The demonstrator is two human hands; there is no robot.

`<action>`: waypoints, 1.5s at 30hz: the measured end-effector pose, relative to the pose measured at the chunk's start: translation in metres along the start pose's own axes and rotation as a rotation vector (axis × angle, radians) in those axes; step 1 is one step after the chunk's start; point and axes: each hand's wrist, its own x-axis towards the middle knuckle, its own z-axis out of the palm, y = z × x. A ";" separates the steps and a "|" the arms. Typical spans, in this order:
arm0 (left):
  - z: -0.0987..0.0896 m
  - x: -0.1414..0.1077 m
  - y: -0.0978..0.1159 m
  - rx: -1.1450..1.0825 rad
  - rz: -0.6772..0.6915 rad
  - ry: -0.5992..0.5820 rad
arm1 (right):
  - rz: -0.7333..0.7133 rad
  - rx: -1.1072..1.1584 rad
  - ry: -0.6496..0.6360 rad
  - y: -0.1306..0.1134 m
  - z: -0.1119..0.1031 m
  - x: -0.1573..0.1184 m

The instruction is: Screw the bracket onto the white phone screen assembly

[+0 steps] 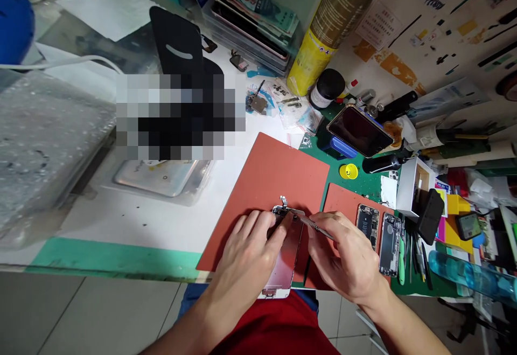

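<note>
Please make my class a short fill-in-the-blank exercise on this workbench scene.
1. The left hand is on a screen panel; the slim tool is in the ____ hand.
2. Beyond it, ____ opened phones lie side by side.
3. The spray can's lower part is ____.
4. The person's top is ____.

Missing words: right; two; yellow; red.

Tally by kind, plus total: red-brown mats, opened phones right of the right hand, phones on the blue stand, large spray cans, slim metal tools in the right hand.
Red-brown mats: 2
Opened phones: 2
Propped phone: 1
Large spray can: 1
Slim metal tool: 1
Total: 7
</note>
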 end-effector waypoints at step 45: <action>-0.001 0.000 0.002 0.005 -0.012 0.000 | -0.219 -0.274 -0.019 0.004 -0.002 0.041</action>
